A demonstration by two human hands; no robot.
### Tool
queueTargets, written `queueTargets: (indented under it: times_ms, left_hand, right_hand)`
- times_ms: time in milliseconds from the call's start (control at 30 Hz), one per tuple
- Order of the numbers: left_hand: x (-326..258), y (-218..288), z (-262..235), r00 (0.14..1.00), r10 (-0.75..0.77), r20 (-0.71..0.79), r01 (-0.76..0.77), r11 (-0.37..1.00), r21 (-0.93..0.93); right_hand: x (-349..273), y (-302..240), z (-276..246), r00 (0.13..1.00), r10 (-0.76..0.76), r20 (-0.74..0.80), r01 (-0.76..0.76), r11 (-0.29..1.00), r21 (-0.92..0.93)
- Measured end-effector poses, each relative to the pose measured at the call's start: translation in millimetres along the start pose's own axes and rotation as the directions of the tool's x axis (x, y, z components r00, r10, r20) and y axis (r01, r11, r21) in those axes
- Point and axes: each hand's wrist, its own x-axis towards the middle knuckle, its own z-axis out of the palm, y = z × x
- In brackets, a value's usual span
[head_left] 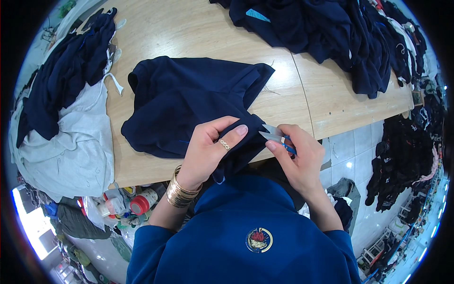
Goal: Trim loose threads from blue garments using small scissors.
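Blue sweatshirt, worn. Left hand: fingers pinch navy garment edge. Right hand: fingers closed round thread snips at that edge. Trimming under way; dark pile waits on counter.

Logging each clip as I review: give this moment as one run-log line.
left hand: pinches navy garment edge | right hand: holds snips at edge | garment on table | pile beyond
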Motion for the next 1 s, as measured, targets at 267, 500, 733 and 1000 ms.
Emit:
queueTargets:
  times_ms: [267,500,733,1000]
  left_hand:
    - [-1,-4,1,1.0,0.004,0.016,-0.004,1.0,0.008]
    - [-1,-6,3,1.0,0.002,-0.002,-0.002,1.0,-0.015]
    - [-3,-9,-2,0.999,0.025,-0.026,-0.023,0.998,0.054]
    - [-4,-2,-6,0.999,-0.025,0.019,0.027,0.997,-0.072]
  right_hand:
    - [3,-2,5,0.996,-0.091,-0.011,0.089,0.99,-0.114]
    - [4,0,9,0.99,-0.138,-0.04,0.13,0.977,-0.17]
    - [8,6,5,0.984,0.168,-0.062,-0.162,0.982,0.095]
    - [10,11,9,0.923,0.258,0.284,-0.381,0.705,0.599]
